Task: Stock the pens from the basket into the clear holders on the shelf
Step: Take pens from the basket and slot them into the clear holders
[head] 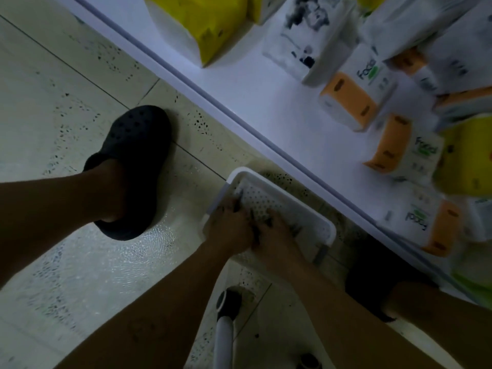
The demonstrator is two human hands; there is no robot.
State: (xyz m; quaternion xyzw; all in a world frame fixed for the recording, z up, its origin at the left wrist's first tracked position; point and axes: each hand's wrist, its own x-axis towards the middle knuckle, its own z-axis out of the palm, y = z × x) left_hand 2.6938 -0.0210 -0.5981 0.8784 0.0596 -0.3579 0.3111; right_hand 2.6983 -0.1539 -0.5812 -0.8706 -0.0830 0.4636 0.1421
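Observation:
A white perforated basket (306,209) sits on the tiled floor beside the bottom shelf. Both my hands are down inside it, side by side. My left hand (229,225) is closed around several dark pens (237,202) whose ends stick out past the fingers. My right hand (277,233) is also curled over dark pens (267,222) near the basket's middle. The picture is dim and blurred, so the pens show only as dark streaks. No clear holders are in view.
A white bottom shelf (266,107) runs diagonally at the upper right, loaded with tissue packs (351,102) and yellow packages (202,25). My foot in a dark clog (135,166) stands left of the basket. A white pole with a caster (226,326) is below my arms.

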